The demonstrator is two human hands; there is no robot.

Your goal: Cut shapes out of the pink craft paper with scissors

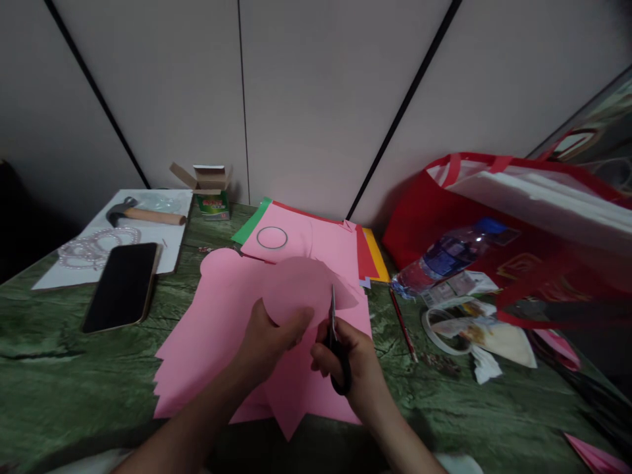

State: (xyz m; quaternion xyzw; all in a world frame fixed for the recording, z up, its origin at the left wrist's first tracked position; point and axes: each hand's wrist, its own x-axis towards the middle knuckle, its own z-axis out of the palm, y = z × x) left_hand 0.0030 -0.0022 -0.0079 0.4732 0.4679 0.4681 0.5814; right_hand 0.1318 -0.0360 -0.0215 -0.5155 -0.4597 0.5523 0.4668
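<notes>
In my left hand [276,332] is a piece of pink paper [299,283] with a rounded upper edge, pinched between thumb and fingers. My right hand [353,359] grips a pair of scissors [338,359] with black handles, its fingers in the loops. The blades point away from me and meet the right side of the held paper, where a flap of pink hangs off to the right. Beneath both hands lie larger pink sheets [202,342] with zigzag cuts along the left edge. Part of the scissors is hidden by my fingers.
Behind lie coloured sheets [320,230] with a thin ring [272,237]. Leftward are a phone [122,286], a hammer [148,214] and an opened small box [213,197]. To the right are a pencil [403,326], a bottle [444,257], a tape roll [447,326] and a red bag [412,214].
</notes>
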